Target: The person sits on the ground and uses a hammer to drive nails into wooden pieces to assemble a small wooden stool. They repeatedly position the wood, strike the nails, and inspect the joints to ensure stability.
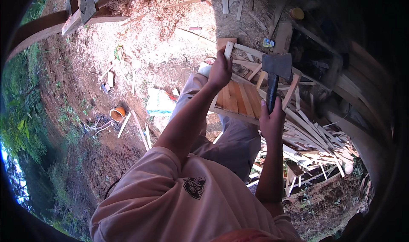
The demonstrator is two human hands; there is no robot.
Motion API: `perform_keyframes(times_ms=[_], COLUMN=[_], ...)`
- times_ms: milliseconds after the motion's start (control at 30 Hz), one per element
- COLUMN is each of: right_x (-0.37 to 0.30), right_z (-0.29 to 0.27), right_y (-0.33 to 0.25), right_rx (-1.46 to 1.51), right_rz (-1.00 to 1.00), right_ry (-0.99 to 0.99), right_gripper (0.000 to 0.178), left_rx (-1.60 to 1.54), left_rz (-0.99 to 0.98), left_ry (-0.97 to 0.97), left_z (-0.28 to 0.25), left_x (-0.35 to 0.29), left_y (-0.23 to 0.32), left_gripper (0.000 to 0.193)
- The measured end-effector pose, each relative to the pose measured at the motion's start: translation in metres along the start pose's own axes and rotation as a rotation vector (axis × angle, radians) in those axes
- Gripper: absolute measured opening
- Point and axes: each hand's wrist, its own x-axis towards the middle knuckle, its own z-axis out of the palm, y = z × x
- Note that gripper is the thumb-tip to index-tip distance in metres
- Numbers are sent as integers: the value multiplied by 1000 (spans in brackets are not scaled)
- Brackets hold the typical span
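Note:
My right hand [272,119] is closed around the black handle of a hatchet [277,65]. Its broad grey head points away from me, raised over the woodwork. On my lap lies a slatted wooden panel [239,98], with slanting brown and pale strips inside a light frame. My left hand [221,71] grips a pale wooden batten [229,49] at the panel's far left corner; whether that batten is joined to the frame, I cannot tell. The hatchet head is over the panel's right side, and contact with the wood cannot be made out.
A large heap of thin wood offcuts [317,142] spreads to the right. Shavings [145,5] cover the sunlit ground ahead. An orange pot [117,114] and a white sack [159,102] lie at left. Timber beams [87,5] stand far left; a yellow-lidded tub [297,14] sits far right.

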Motion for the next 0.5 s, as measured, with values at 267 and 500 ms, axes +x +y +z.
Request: perform_keyframes(times_ms=[267, 500], right_x=[58, 66], right_z=[20, 12], right_y=[-89, -108], right_rx=[-486, -597], right_rz=[-369, -276], right_ry=[-76, -165], right_gripper=[30, 31], left_rx=[-32, -4], left_rz=[-54, -91], left_ry=[32, 57], left_z=[6, 13], left_x=[1, 7], left_y=[-1, 3], left_gripper=[57, 58])
